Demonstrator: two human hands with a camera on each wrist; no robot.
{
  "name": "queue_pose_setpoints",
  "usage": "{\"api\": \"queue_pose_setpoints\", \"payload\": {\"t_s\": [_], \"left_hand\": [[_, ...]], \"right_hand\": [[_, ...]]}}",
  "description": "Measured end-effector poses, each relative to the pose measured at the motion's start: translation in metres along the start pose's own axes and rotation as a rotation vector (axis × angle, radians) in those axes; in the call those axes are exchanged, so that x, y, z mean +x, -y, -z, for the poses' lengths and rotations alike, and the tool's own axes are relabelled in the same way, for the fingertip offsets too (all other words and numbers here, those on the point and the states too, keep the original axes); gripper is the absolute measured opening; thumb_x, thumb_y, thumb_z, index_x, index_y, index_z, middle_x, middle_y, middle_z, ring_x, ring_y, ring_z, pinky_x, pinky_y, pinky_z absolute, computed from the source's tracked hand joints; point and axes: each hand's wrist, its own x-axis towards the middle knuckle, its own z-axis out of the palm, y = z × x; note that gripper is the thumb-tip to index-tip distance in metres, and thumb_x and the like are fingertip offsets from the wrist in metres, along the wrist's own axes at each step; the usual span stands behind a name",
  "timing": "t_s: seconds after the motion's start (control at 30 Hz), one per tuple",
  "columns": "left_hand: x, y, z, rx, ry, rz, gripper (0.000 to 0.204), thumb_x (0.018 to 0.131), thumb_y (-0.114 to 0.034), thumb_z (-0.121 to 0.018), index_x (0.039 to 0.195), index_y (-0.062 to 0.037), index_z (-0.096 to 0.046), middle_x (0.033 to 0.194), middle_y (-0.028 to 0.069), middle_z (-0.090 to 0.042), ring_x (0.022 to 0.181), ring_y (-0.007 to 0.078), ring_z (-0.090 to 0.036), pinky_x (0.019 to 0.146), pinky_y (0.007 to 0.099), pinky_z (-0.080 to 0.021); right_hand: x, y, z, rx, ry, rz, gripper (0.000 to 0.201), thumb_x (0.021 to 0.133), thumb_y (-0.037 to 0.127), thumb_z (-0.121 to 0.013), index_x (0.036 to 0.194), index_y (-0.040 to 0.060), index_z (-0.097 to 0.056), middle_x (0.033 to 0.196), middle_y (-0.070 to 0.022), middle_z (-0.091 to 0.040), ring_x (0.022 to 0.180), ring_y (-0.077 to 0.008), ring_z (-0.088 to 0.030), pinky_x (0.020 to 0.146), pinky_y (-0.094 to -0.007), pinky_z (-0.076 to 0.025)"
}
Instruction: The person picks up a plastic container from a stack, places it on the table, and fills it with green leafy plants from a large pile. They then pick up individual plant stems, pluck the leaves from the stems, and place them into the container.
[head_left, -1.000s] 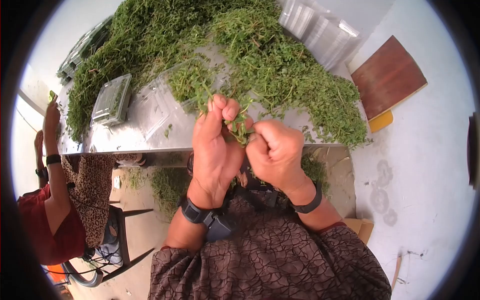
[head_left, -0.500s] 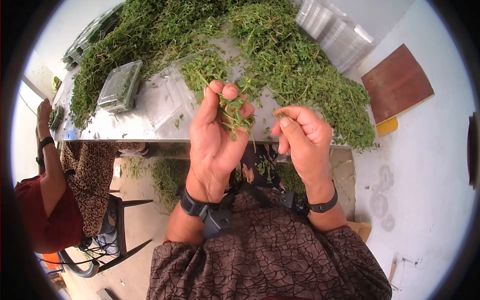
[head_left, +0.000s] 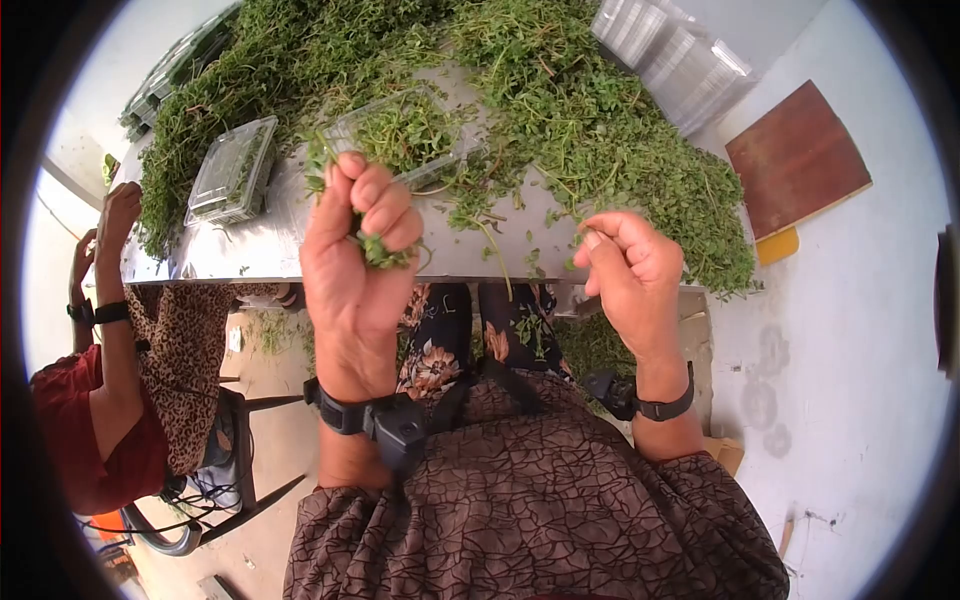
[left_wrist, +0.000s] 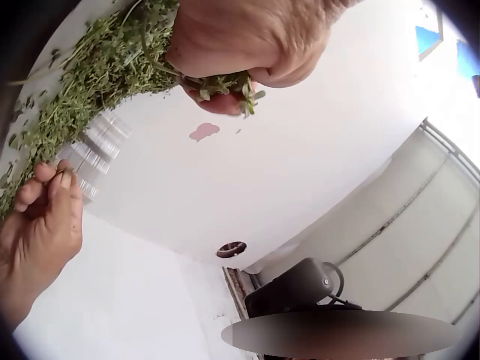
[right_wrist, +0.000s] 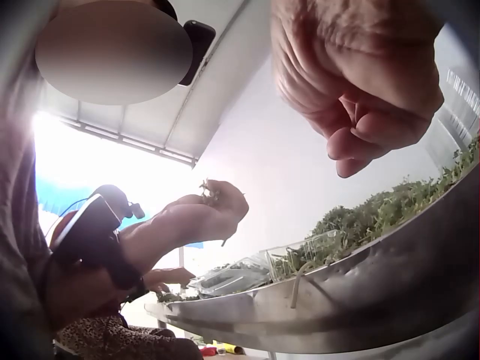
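My left hand [head_left: 355, 270] is raised at the table's front edge, its fingers curled round a small bunch of green sprigs [head_left: 380, 252]; leaves stick out above and below the fingers. In the left wrist view, sprigs [left_wrist: 225, 86] show under that hand [left_wrist: 259, 34]. Apart from it, on the right, my right hand [head_left: 637, 285] pinches a tiny bit of stem between thumb and forefinger, also visible in the left wrist view as a thin dark piece [left_wrist: 63, 171]. Behind my left hand lies an open clear container [head_left: 455, 168] with loose greens in it.
A large heap of greens [head_left: 600, 140] spreads over the metal table [head_left: 280, 245]. A closed clear box [head_left: 232, 172] stands left, with stacked clear containers [head_left: 675, 65] at the back right. Another person's arm [head_left: 118, 240] reaches the table's left end.
The hands, together a second ago, have separated. My left hand has moved left with the sprigs, its fingers curling more tightly; my right hand has moved right with the bit of stem.
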Motion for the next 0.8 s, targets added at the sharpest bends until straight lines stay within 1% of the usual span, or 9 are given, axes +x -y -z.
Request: {"api": "queue_pose_setpoints", "payload": {"t_s": [0.07, 0.1, 0.17, 0.3, 0.5, 0.57, 0.6, 0.77, 0.8], "left_hand": [[0.002, -0.011, 0.002, 0.054, 0.056, -0.014, 0.015, 0.101, -0.016, -0.037, 0.101, -0.0026, -0.045, 0.075, 0.0011, -0.041, 0.055, 0.0078, -0.034, 0.045, 0.0237, -0.032], [0.002, -0.016, 0.002, 0.059, 0.056, -0.017, 0.015, 0.101, -0.016, -0.037, 0.101, -0.0026, -0.045, 0.075, 0.0011, -0.041, 0.055, 0.0078, -0.034, 0.045, 0.0237, -0.032], [0.005, -0.025, 0.000, 0.218, 0.064, -0.058, 0.018, 0.101, -0.020, -0.039, 0.096, -0.0076, -0.050, 0.073, -0.0030, -0.043, 0.051, 0.0040, -0.030, 0.042, 0.0196, -0.024], [0.010, -0.044, -0.014, 0.490, 0.075, -0.147, 0.018, 0.101, -0.021, -0.040, 0.096, -0.0077, -0.050, 0.071, -0.0032, -0.044, 0.050, 0.0033, -0.031, 0.042, 0.0194, -0.024], [0.032, -0.057, -0.027, 0.913, 0.108, -0.287, 0.022, 0.101, -0.020, -0.039, 0.094, -0.0042, -0.053, 0.070, -0.0008, -0.048, 0.052, 0.0044, -0.036, 0.047, 0.0199, -0.029], [0.042, -0.060, -0.030, 1.300, 0.133, -0.367, 0.024, 0.101, -0.021, -0.039, 0.095, -0.0030, -0.053, 0.071, -0.0003, -0.048, 0.054, 0.0052, -0.036, 0.049, 0.0191, -0.030], [0.048, -0.060, -0.031, 1.303, 0.136, -0.375, 0.024, 0.101, -0.021, -0.039, 0.095, -0.0030, -0.053, 0.071, -0.0003, -0.048, 0.054, 0.0052, -0.036, 0.049, 0.0191, -0.030], [0.078, -0.063, -0.020, 1.590, 0.440, -0.346, 0.015, 0.098, -0.011, -0.044, 0.104, -0.0021, -0.055, 0.083, 0.0035, -0.056, 0.070, 0.0092, -0.051, 0.057, 0.0249, -0.042], [0.085, -0.064, -0.016, 1.861, 0.495, -0.335, 0.014, 0.095, -0.007, -0.046, 0.104, -0.0011, -0.055, 0.085, 0.0050, -0.057, 0.073, 0.0119, -0.053, 0.060, 0.0273, -0.044]], "right_hand": [[-0.001, -0.002, -0.001, -0.008, 0.018, -0.015, 0.014, 0.087, 0.003, -0.054, 0.096, -0.0042, -0.062, 0.072, -0.0043, -0.062, 0.052, -0.0039, -0.050, 0.048, -0.0185, -0.040], [-0.001, -0.003, -0.002, -0.020, 0.033, -0.028, 0.014, 0.087, 0.003, -0.054, 0.096, -0.0041, -0.062, 0.072, -0.0041, -0.062, 0.052, -0.0039, -0.050, 0.048, -0.0188, -0.040], [-0.001, -0.008, -0.005, -0.042, 0.028, -0.004, 0.012, 0.086, 0.002, -0.055, 0.094, -0.0034, -0.062, 0.068, -0.0045, -0.062, 0.052, -0.0049, -0.051, 0.048, -0.0207, -0.040], [0.000, -0.015, -0.007, -0.107, 0.067, 0.029, 0.013, 0.086, 0.003, -0.054, 0.093, -0.0036, -0.062, 0.070, -0.0037, -0.062, 0.052, -0.0046, -0.051, 0.047, -0.0195, -0.040], [0.002, -0.027, -0.011, -0.148, 0.128, 0.099, 0.012, 0.086, 0.003, -0.054, 0.092, -0.0036, -0.062, 0.069, -0.0038, -0.062, 0.051, -0.0051, -0.052, 0.047, -0.0203, -0.041], [0.003, -0.028, -0.012, -0.142, 0.133, 0.100, 0.011, 0.085, 0.002, -0.054, 0.092, -0.0036, -0.062, 0.068, -0.0041, -0.062, 0.051, -0.0056, -0.052, 0.047, -0.0205, -0.041], [0.004, -0.028, -0.012, -0.138, 0.123, 0.072, 0.010, 0.083, 0.001, -0.057, 0.090, -0.0030, -0.062, 0.066, -0.0061, -0.061, 0.052, -0.0075, -0.052, 0.048, -0.0229, -0.041], [0.007, -0.030, -0.012, -0.124, 0.126, 0.029, 0.008, 0.081, 0.000, -0.060, 0.089, -0.0023, -0.063, 0.065, -0.0083, -0.060, 0.053, -0.0100, -0.052, 0.050, -0.0256, -0.042], [0.008, -0.031, -0.012, -0.134, 0.150, 0.075, 0.009, 0.083, 0.001, -0.057, 0.090, -0.0027, -0.062, 0.067, -0.0063, -0.061, 0.052, -0.0079, -0.052, 0.048, -0.0232, -0.042]]}}
